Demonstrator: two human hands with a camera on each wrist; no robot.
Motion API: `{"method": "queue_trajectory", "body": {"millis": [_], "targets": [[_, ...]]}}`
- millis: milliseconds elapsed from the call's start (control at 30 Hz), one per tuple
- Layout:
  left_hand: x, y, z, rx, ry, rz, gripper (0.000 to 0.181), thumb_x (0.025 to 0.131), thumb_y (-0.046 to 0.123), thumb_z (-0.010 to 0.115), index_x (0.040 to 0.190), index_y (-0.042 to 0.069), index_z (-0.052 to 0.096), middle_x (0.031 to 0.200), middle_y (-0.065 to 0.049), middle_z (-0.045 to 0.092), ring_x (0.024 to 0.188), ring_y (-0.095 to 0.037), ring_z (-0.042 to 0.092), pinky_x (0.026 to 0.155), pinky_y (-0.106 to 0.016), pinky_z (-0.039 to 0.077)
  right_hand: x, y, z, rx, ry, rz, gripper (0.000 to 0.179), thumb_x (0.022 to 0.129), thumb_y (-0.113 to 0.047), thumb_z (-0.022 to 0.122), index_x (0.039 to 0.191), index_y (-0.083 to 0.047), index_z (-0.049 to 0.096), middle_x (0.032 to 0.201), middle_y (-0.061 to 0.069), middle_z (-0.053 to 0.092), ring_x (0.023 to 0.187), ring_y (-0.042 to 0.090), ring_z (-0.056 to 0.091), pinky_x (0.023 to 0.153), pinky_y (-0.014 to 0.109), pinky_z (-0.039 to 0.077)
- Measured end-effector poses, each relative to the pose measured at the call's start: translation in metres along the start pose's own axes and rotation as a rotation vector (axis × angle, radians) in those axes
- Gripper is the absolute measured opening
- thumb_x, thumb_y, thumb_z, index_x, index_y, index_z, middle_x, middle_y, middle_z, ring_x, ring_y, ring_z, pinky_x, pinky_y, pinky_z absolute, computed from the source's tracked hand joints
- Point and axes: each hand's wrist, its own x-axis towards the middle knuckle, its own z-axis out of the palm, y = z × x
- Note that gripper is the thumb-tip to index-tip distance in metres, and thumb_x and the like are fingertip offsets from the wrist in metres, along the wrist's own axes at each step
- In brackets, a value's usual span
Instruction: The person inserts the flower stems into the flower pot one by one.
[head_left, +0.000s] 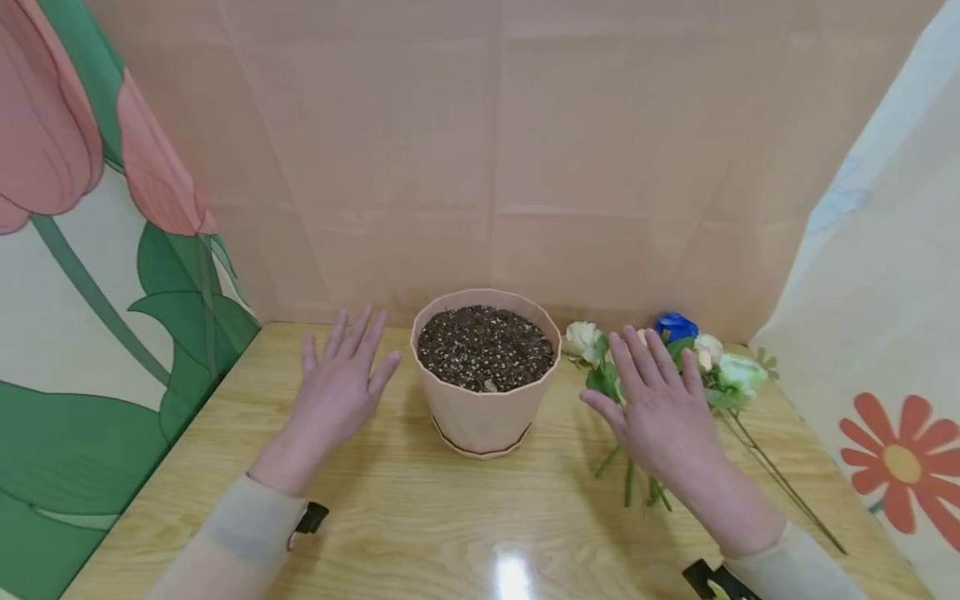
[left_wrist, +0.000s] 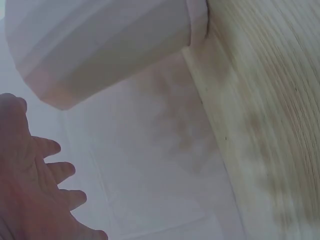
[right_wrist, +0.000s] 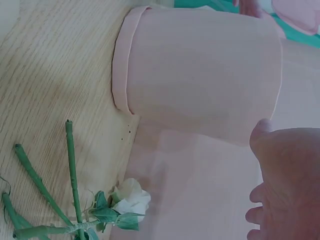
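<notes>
Worktop [head_left: 420, 517] beneath everything. At clock centre: upright pot [head_left: 483, 423], apparently for equal reach from either side. Inside, nearly to the rim: dark soil [head_left: 487, 346]. Under the base: saucer [right_wrist: 124, 65], likely to catch drips. At nine o'clock, left hand [head_left: 343, 387]; between three and four, right hand [head_left: 666, 412]; each grip released, fingers straight and spread, nothing held, apart from the pot. Near three o'clock: white rose [head_left: 582, 340], blue rose [head_left: 677, 326] and pale green rose [head_left: 741, 372], laid with stems [right_wrist: 74, 175] towards five and six, probably keeping the pot's mouth unobstructed.

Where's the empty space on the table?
Bare tabletop shows in front of the flowerpot, and left between the left hand and the tulip-printed cloth. Right of the flowerpot is crowded with roses near the right hand.
</notes>
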Motion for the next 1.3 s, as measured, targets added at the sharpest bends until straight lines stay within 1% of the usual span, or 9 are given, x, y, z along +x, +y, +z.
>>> {"method": "queue_trajectory", "body": {"millis": [167,300,500,733,867,967,1067,1167,1300], "targets": [[0.001,0.003,0.002,-0.076,0.010,-0.009,0.076,0.117,0.062,0.025,0.178,0.016,0.019,0.184,-0.009,0.011,0.169,-0.038,0.000,0.126,-0.079,-0.005,0.001,0.001,-0.004,0.004,0.005,0.001,0.092,0.113,-0.067,0.045,0.178,-0.009,0.015,0.183,0.019,0.013,0.168,0.043,0.003,0.130,0.071,-0.006],[0.001,0.005,0.005,-0.125,0.008,-0.018,0.076,0.117,0.062,0.024,0.179,0.017,0.016,0.184,-0.009,0.009,0.169,-0.038,-0.001,0.127,-0.078,-0.007,-0.001,0.002,-0.005,0.019,-0.016,0.015,0.092,0.113,-0.068,0.043,0.178,-0.009,0.014,0.183,0.019,0.012,0.168,0.045,0.004,0.130,0.071,-0.006],[0.006,0.009,0.016,-0.249,0.009,-0.034,0.072,0.119,0.058,0.025,0.179,0.020,0.014,0.184,-0.006,0.010,0.169,-0.036,-0.001,0.127,-0.076,-0.008,-0.002,0.008,-0.001,0.030,-0.016,0.029,0.092,0.113,-0.067,0.043,0.178,-0.008,0.014,0.182,0.021,0.014,0.167,0.046,0.006,0.130,0.073,-0.003],[0.011,0.015,0.031,-0.416,0.063,-0.047,0.067,0.121,0.050,0.027,0.178,0.017,0.020,0.182,-0.010,0.018,0.169,-0.037,0.005,0.129,-0.073,-0.006,-0.004,0.015,0.010,0.029,-0.016,0.029,0.092,0.114,-0.064,0.046,0.176,-0.003,0.019,0.181,0.025,0.015,0.166,0.049,0.011,0.130,0.074,0.004],[0.014,0.017,0.041,-0.575,0.089,-0.049,0.064,0.122,0.045,0.027,0.178,0.016,0.020,0.182,-0.013,0.020,0.168,-0.039,0.011,0.133,-0.066,0.002,-0.004,0.019,0.019,0.052,-0.034,0.036,0.089,0.114,-0.063,0.045,0.176,-0.003,0.019,0.181,0.025,0.014,0.165,0.050,0.011,0.130,0.073,0.006],[0.016,0.021,0.047,-0.733,0.068,-0.074,0.064,0.122,0.049,0.025,0.179,0.021,0.017,0.183,-0.009,0.019,0.167,-0.037,0.016,0.134,-0.060,0.011,-0.002,0.024,0.027,0.076,-0.034,0.039,0.087,0.115,-0.061,0.045,0.176,-0.004,0.021,0.179,0.027,0.017,0.165,0.051,0.013,0.129,0.074,0.009],[0.018,0.026,0.051,-0.870,0.049,-0.107,0.069,0.119,0.057,0.020,0.179,0.025,0.013,0.183,-0.005,0.017,0.167,-0.035,0.020,0.135,-0.058,0.014,-0.001,0.031,0.035,0.097,-0.031,0.045,0.085,0.115,-0.059,0.047,0.176,-0.004,0.021,0.178,0.030,0.021,0.164,0.052,0.016,0.129,0.075,0.012],[0.022,0.032,0.056,-0.941,0.056,-0.140,0.073,0.117,0.063,0.016,0.179,0.025,0.012,0.184,-0.003,0.016,0.167,-0.034,0.020,0.135,-0.057,0.013,0.000,0.038,0.043,0.109,-0.034,0.053,0.085,0.116,-0.057,0.048,0.175,-0.002,0.022,0.176,0.031,0.024,0.162,0.054,0.019,0.128,0.075,0.015],[0.026,0.039,0.062,-0.993,0.076,-0.177,0.073,0.117,0.062,0.015,0.179,0.024,0.016,0.184,-0.003,0.015,0.168,-0.031,0.016,0.135,-0.058,0.011,-0.001,0.044,0.050,0.108,-0.040,0.049,0.083,0.116,-0.054,0.050,0.174,0.000,0.025,0.173,0.033,0.029,0.159,0.056,0.025,0.126,0.076,0.020]]}}
